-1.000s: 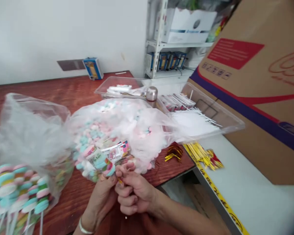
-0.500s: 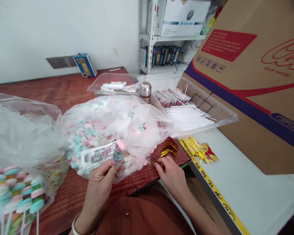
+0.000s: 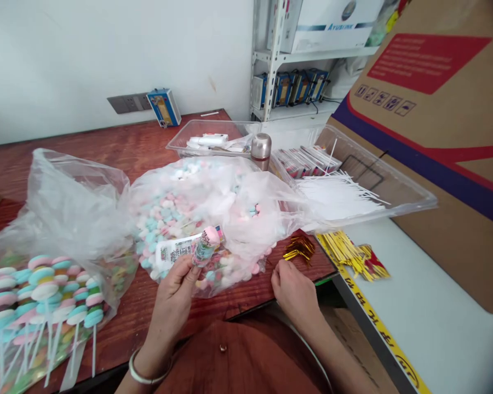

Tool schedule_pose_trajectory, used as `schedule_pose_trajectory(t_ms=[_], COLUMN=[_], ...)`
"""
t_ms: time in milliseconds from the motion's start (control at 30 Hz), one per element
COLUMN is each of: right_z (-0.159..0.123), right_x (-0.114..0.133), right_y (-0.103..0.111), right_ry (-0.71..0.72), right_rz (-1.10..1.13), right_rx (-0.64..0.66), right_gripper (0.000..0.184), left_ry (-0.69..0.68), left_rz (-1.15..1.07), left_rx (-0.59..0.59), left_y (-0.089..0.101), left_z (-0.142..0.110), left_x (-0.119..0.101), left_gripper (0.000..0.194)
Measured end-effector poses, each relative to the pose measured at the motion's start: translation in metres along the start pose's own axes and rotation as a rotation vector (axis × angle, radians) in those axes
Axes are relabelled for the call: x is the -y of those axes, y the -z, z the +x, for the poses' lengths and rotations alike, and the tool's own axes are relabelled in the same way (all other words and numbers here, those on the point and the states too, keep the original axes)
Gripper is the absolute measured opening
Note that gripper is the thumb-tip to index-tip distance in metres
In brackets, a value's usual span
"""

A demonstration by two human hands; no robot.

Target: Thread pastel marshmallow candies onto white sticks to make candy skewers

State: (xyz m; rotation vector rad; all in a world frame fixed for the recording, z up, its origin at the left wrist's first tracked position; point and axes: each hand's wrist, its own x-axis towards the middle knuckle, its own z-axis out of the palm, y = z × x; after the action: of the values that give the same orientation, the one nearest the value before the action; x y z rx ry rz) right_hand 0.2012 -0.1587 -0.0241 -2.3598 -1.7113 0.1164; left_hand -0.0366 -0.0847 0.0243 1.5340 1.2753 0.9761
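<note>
My left hand (image 3: 175, 293) pinches a marshmallow candy (image 3: 205, 246) in a clear printed wrapper, pink at its top end. Behind it, a white printed wrapper (image 3: 175, 250) lies on a big clear bag (image 3: 246, 183) of pastel marshmallows. My right hand (image 3: 296, 287) rests by the table's front edge, its fingers curled in; whatever they hold, if anything, is hidden. Just beyond its knuckles is a small pile of gold twist ties (image 3: 299, 248). Marshmallow lollipops (image 3: 45, 290) on white sticks lie at the lower left on a plastic bag.
A clear bin (image 3: 411, 200) holds white sticks (image 3: 340, 194) and packs of wrappers. Beside it stand a steel flask (image 3: 261, 150) and a shallow clear tray (image 3: 176, 139). More gold ties (image 3: 349, 254) lie on the white surface. A large carton (image 3: 443, 126) leans on the right.
The view has swung left, so more lollipops show. My right hand's fingers have curled in and drawn slightly back from the gold ties. My left hand still holds the wrapped candy.
</note>
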Motion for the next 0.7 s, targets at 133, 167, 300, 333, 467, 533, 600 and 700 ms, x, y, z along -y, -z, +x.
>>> schedule_pose_trajectory(t_ms=[133,167,300,333,467,533,600,700], right_z=[-0.009,-0.01,-0.001,0.003,0.012,0.013,0.012,0.012], right_x=[-0.004,-0.002,0.018,0.026,0.053,0.062,0.068,0.072], right_y=[0.011,0.015,0.031,0.033,0.033,0.03,0.026,0.023], right_ry=[0.06,0.099,0.292,0.335,0.569,0.675,0.723,0.727], right_rz=[0.056,0.098,0.24,0.242,0.208,0.192,0.2,0.26], right_rx=[-0.069,-0.129,-0.439,-0.466,-0.446,-0.436,-0.434,-0.414], right_gripper=[0.015,0.016,0.014,0.013,0.017,0.024,0.027,0.025], left_ry=[-0.244,-0.291,-0.384,-0.393,-0.472,-0.489,-0.472,-0.442], left_rz=[0.31,0.38,0.666,0.725,0.807,0.784,0.746,0.667], left_rx=[0.004,0.02,0.137,0.178,0.254,0.233,0.199,0.139], left_y=[0.012,0.013,0.007,0.004,-0.013,-0.019,-0.021,-0.021], left_z=[0.004,0.003,-0.009,-0.014,-0.029,-0.031,-0.031,-0.028], left_x=[0.006,0.007,-0.002,-0.007,-0.027,-0.029,-0.025,-0.014], left_gripper=[0.019,0.018,0.02,0.022,0.024,0.02,0.019,0.027])
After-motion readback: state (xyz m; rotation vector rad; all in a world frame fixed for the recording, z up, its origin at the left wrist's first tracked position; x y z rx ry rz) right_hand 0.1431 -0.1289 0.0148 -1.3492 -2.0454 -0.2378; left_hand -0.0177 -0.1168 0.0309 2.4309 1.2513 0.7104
